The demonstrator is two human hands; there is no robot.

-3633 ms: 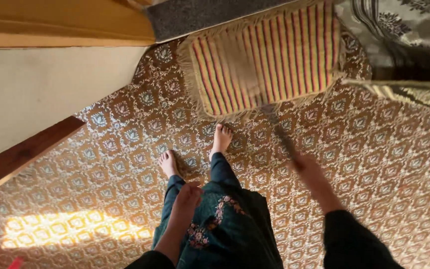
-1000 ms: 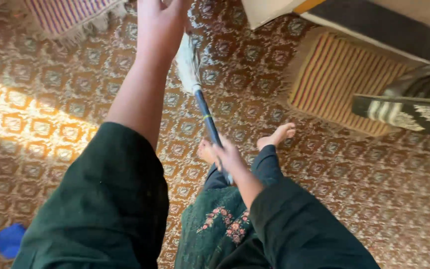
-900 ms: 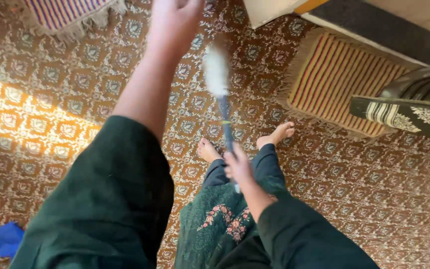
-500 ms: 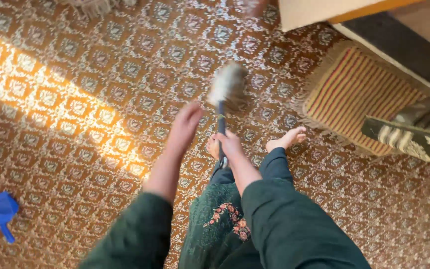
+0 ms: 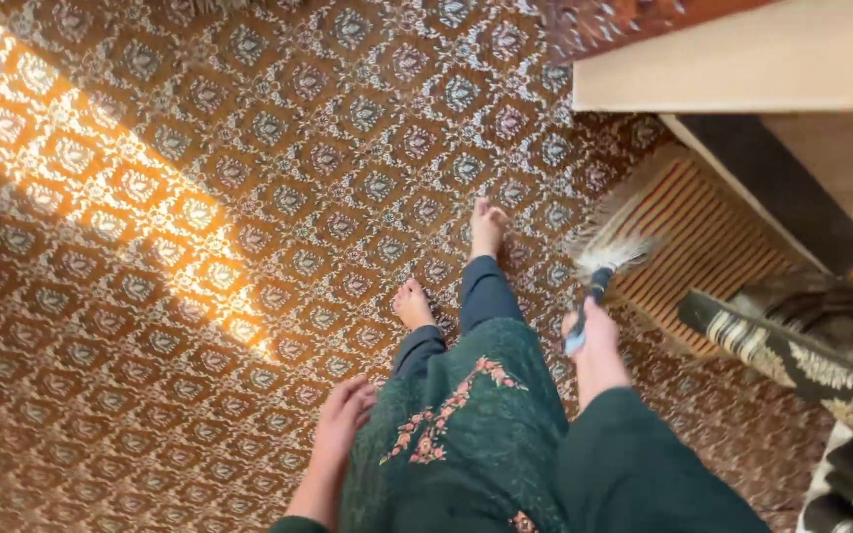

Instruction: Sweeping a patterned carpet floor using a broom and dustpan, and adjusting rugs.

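My right hand [image 5: 592, 347] grips the dark handle of a short broom [image 5: 599, 265], whose pale bristles fan out over the edge of a striped fringed mat [image 5: 703, 247]. My left hand [image 5: 344, 415] hangs beside my green embroidered dress [image 5: 466, 415], holding nothing, fingers loosely curled and slightly apart. My bare feet [image 5: 451, 266] stand on the patterned brown carpet [image 5: 249, 148].
A cream wall or door frame edge [image 5: 742, 79] stands at the upper right, with a dark threshold strip [image 5: 772, 188] below it. A dark patterned cloth [image 5: 792, 345] lies at the right. A band of sunlight [image 5: 101, 188] crosses the carpet on the left.
My right hand has swung the broom from in front of me over to the right, onto the striped mat. My left hand has dropped from raised to beside my dress. The view has shifted.
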